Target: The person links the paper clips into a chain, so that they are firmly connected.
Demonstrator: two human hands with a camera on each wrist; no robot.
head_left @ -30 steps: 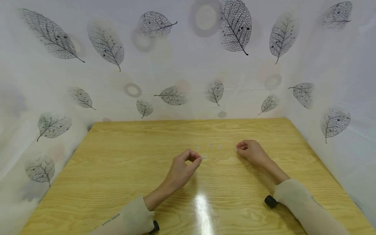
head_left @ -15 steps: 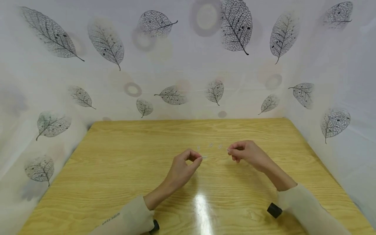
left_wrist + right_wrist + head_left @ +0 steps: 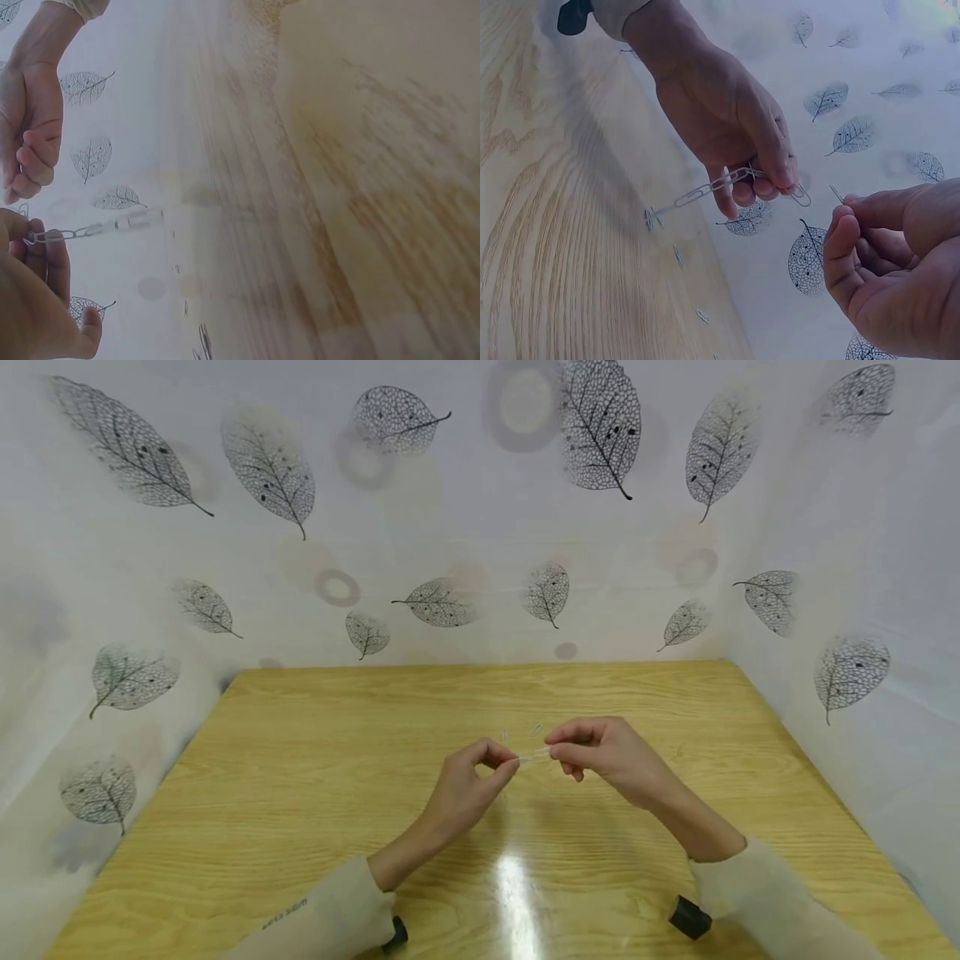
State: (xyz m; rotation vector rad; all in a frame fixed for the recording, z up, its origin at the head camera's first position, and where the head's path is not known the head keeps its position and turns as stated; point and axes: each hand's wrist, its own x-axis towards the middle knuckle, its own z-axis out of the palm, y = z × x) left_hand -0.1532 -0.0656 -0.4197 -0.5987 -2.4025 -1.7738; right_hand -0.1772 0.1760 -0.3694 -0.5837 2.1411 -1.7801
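My left hand (image 3: 468, 789) pinches the end link of a chain of silver paper clips (image 3: 705, 189). In the right wrist view the chain trails from its fingers down toward the table, while the pinched end clip (image 3: 802, 196) pokes out past the thumb. Between its thumb and index finger, my right hand (image 3: 607, 760) holds a single paper clip (image 3: 835, 193). Its tip points at the chain's end clip, and a small gap shows between them in the right wrist view. Both hands are raised over the table, close together.
Loose paper clips (image 3: 536, 729) lie on the wooden table (image 3: 337, 718) just behind the hands; others may be hidden by the right hand. A leaf-printed white cloth (image 3: 465, 527) closes off the back and sides.
From the right side of the table, my right hand has come left with its paper clip, right up to my left hand. The left hand has stayed almost still.
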